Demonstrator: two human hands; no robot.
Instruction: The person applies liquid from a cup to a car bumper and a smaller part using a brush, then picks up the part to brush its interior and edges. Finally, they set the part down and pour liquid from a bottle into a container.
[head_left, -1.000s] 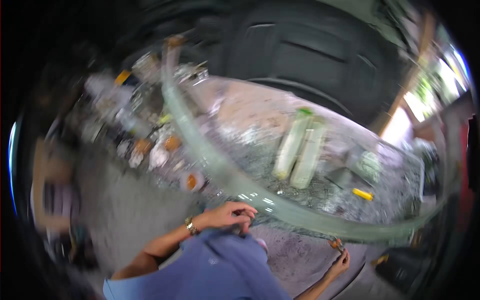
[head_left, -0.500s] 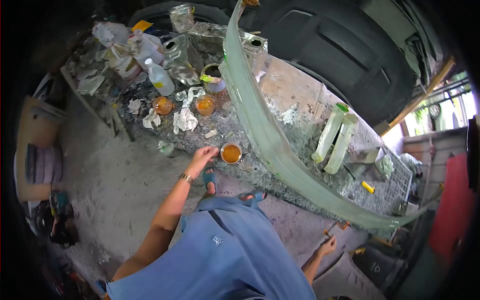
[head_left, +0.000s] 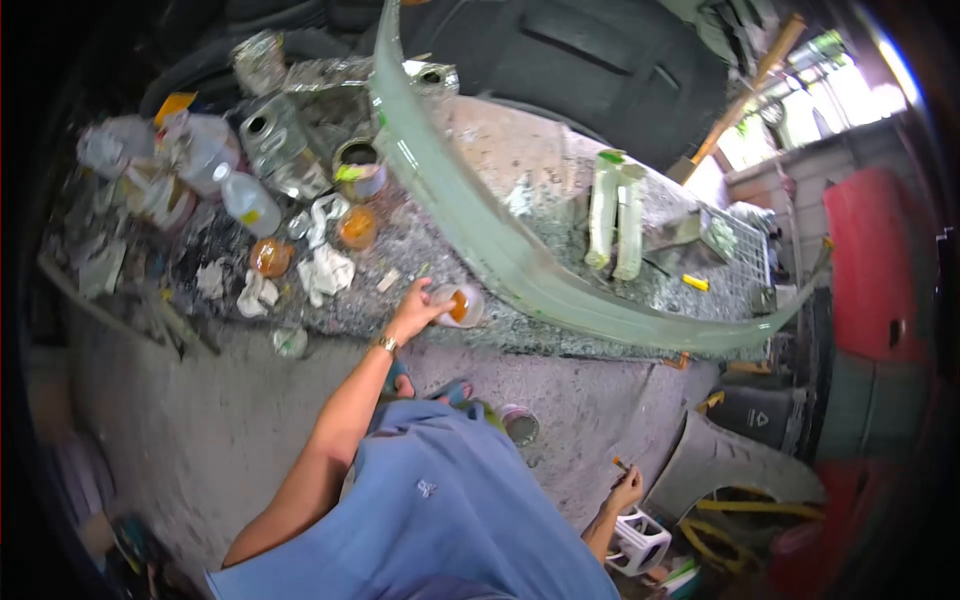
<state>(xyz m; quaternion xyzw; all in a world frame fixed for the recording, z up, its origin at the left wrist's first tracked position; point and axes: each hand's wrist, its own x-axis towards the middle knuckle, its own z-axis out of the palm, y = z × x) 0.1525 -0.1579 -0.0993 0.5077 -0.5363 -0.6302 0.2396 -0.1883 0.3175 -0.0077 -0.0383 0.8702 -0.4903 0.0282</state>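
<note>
My left hand (head_left: 413,314) grips the near left side of a clear plastic cup (head_left: 474,309), its thumb and fingers at the rim. Amber liquid (head_left: 459,304) shows inside the cup, which is over the bench's front edge. Low on the right, my right hand (head_left: 627,488) pinches a small brush-like tool (head_left: 620,465) with an orange end, away from the bench. A long, curved, pale green panel (head_left: 480,225) lies across the bench just beyond the cup.
The stained bench (head_left: 390,255) carries two orange-filled cups (head_left: 357,228), crumpled white rags (head_left: 325,273), a squeeze bottle (head_left: 248,202), an open can (head_left: 360,172) and two narrow greenish pieces (head_left: 602,215). A tin (head_left: 519,425) and a white stool (head_left: 638,541) stand on the floor.
My left hand has gone from beside the cup to gripping its rim. The view has swung right, so bench items appear farther left. My right hand still holds the small tool.
</note>
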